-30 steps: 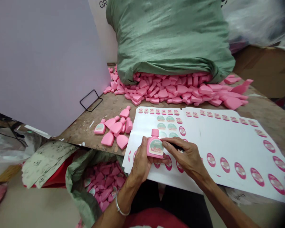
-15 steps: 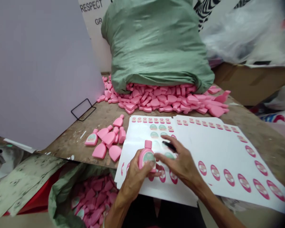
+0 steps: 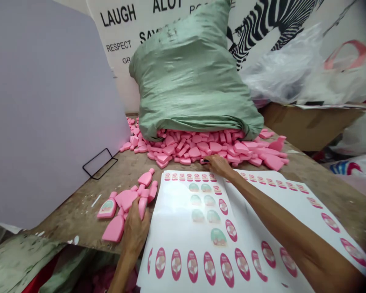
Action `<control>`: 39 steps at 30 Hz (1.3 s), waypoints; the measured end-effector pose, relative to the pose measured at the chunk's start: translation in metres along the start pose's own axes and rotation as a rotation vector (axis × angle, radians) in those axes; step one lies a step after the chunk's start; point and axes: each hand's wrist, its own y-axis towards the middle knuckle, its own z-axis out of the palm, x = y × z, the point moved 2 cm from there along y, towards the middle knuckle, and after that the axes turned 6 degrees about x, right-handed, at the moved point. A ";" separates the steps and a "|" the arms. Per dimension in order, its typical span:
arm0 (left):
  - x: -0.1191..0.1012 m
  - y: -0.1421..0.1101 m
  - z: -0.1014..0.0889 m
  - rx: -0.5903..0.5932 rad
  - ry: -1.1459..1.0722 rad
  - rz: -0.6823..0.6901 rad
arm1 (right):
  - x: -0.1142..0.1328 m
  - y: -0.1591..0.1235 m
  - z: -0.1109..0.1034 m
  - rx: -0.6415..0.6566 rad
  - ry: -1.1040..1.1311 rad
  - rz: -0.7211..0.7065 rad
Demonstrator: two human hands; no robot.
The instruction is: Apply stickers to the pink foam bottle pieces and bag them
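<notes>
My left hand (image 3: 136,230) is at the small group of pink toy bottles on the table's left part. Its fingers are closed around a pink bottle (image 3: 143,202), which stands side-on with its label side not showing. A bottle with a green label (image 3: 107,206) lies to the left of it. Farther out, my right hand (image 3: 218,165) reaches over the sticker sheet to the front of the big bottle pile (image 3: 198,148). Between its fingers is a slim black tool (image 3: 204,161), mostly hidden. Several green label stickers (image 3: 218,237) remain on the white sticker sheet (image 3: 177,219).
A green sack (image 3: 192,89) rests over the pile at the back. To the left are a pale panel (image 3: 49,114) and a black wire stand (image 3: 100,163). More sticker sheets (image 3: 277,207) overlap on the right. A cardboard box (image 3: 305,126) is at the back right.
My left hand has carried the bottle left from above the sheet to the small group. My right hand has left that bottle and reached forward to the pile. The view has tilted up.
</notes>
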 end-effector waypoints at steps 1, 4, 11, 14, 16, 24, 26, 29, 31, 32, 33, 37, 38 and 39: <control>0.006 0.007 0.000 -0.047 0.057 0.029 | 0.000 0.008 0.003 0.015 -0.020 -0.026; 0.020 0.022 -0.006 -0.135 0.193 0.083 | 0.000 0.021 0.011 0.032 -0.052 -0.066; -0.014 0.018 -0.028 -0.310 0.149 0.234 | 0.014 -0.006 -0.018 -0.149 0.166 0.052; -0.065 -0.004 -0.011 -0.098 -0.163 0.328 | 0.054 -0.051 -0.036 -0.189 0.634 0.012; -0.098 -0.021 0.005 0.171 -0.414 0.334 | 0.087 -0.082 -0.040 -0.074 0.851 -0.018; -0.119 -0.059 0.036 0.522 -0.923 -0.024 | 0.083 -0.176 -0.028 0.016 0.803 0.069; -0.113 -0.068 0.039 0.585 -0.936 -0.074 | 0.065 -0.195 -0.019 -0.068 0.609 0.078; -0.111 -0.084 0.050 0.685 -0.924 -0.117 | 0.056 -0.216 -0.002 -0.134 0.349 -0.033; -0.111 -0.092 0.058 0.726 -0.924 -0.141 | 0.058 -0.224 0.005 -0.170 0.229 -0.099; -0.111 -0.095 0.062 0.729 -0.923 -0.145 | 0.060 -0.226 0.008 -0.180 0.190 -0.117; -0.112 -0.097 0.064 0.727 -0.922 -0.142 | 0.061 -0.226 0.009 -0.183 0.163 -0.128; -0.111 -0.098 0.069 0.698 -0.913 -0.126 | 0.060 -0.225 0.010 -0.165 0.190 -0.145; -0.110 -0.098 0.070 0.696 -0.911 -0.123 | 0.058 -0.225 0.010 -0.160 0.217 -0.148; -0.110 -0.097 0.070 0.695 -0.909 -0.119 | 0.057 -0.224 0.011 -0.155 0.243 -0.148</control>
